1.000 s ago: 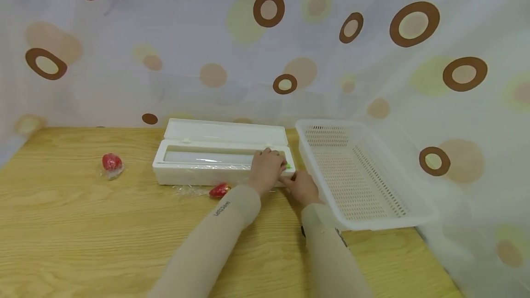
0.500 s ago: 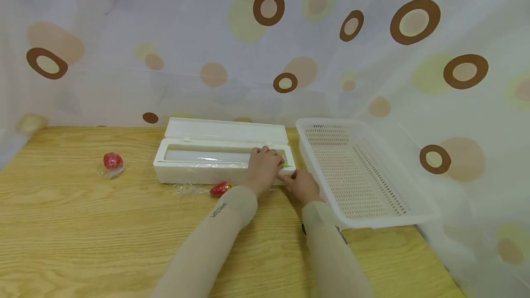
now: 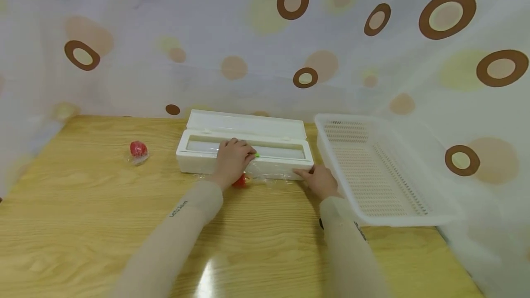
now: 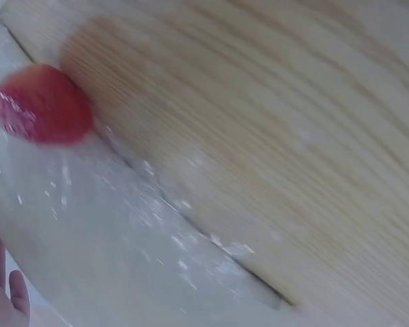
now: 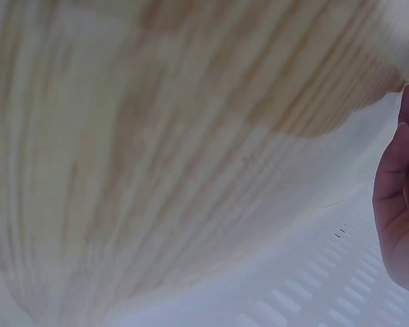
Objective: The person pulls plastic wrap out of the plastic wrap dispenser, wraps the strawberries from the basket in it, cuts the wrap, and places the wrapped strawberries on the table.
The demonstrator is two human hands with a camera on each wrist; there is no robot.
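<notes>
A white cling film dispenser [image 3: 281, 168] lies on the table with its lid [image 3: 248, 123] raised and a film roll [image 3: 277, 151] inside. On its front rail my left hand [image 3: 232, 162] pinches the small green slide cutter [image 3: 257, 155], left of the rail's middle. My right hand [image 3: 320, 180] grips the dispenser's front right corner, thumb against the front face. Clear film [image 3: 271, 181] hangs down the front onto the table. Partly hidden behind my left wrist is a red rounded item [image 3: 240, 181], also a glossy red lump [image 4: 44, 105] in the left wrist view.
A white perforated plastic basket [image 3: 337, 187] stands right beside my right hand. Another red item [image 3: 138, 149], wrapped in clear film, lies on the wooden table [image 3: 103, 224] to the left. A patterned curtain [image 3: 198, 72] hangs behind and along the right.
My left hand has slid the green cutter leftward along the rail, away from the right end. My right hand stays at the dispenser's corner. The head view has turned slightly left.
</notes>
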